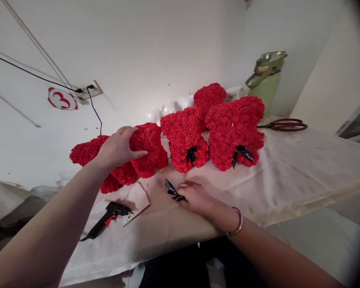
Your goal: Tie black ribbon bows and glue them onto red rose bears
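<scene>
My left hand (118,146) reaches over a red rose bear (148,146) covered in foam roses, its fingers and thumb around one side of it. Between the fingertips of my right hand (196,198) is a black ribbon bow (174,191) with white lettering, held just above the table in front of the bears. To the right stand two more bears, one with a black bow (191,154) low on its front and a bigger one with a black bow (243,155) too. Other red rose shapes (90,150) lie left, partly hidden by my left arm.
A black glue gun (108,218) with an orange trigger lies front left beside a piece of white card (139,198). Scissors (288,125) and a green flask (265,84) are at the back right. A cord (94,110) hangs from the wall socket (90,90). White cloth (291,176) covers the table.
</scene>
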### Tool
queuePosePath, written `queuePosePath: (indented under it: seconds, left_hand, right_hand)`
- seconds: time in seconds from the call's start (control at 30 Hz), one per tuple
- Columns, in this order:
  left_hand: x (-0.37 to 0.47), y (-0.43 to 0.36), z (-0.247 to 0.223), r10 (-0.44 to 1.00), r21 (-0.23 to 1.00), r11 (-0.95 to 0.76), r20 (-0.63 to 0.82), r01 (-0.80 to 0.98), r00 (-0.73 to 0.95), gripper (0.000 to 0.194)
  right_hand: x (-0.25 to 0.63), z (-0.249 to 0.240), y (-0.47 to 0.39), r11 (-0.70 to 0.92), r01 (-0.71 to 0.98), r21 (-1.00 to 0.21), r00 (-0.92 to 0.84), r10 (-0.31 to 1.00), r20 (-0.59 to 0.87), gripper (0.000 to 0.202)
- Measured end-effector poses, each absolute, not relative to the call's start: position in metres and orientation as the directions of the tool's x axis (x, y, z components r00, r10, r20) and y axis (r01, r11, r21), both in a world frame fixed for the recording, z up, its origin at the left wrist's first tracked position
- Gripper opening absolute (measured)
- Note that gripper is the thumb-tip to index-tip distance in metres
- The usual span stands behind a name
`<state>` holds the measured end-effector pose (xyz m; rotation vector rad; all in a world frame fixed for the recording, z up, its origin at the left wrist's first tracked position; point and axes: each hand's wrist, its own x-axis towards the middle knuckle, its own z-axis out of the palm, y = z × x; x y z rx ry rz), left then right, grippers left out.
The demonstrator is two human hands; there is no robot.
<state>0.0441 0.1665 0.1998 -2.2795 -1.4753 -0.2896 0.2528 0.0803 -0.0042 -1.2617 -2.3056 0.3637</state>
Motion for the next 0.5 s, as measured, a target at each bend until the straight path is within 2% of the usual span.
queuePosePath:
  seconds: [0.1,0.27,0.43,0.5]
  left_hand:
    - [0.043,0.159,0.196,0.833,-0.188,-0.352,0.385,0.917,0.398,0.075]
    - [0.042,0.142,0.192,0.811,-0.146,-0.286,0.489,0.947,0.32,0.066]
    - [0.024,0.11,0.216,0.816,0.012,-0.229,0.548,0.973,0.185,0.059]
    - [0.01,0.098,0.225,0.829,0.119,-0.247,0.539,0.962,0.147,0.053]
  right_hand:
    - [0.253,-0.004,0.081,0.543,0.718,-0.436,-0.467,0.84,0.277,0.017]
    - [0.253,-0.004,0.081,0.535,0.729,-0.426,-0.464,0.845,0.266,0.014]
    - [0.253,-0.005,0.081,0.524,0.729,-0.439,-0.453,0.851,0.264,0.014]
    - [0.254,-0.007,0.082,0.533,0.714,-0.454,-0.458,0.846,0.273,0.014]
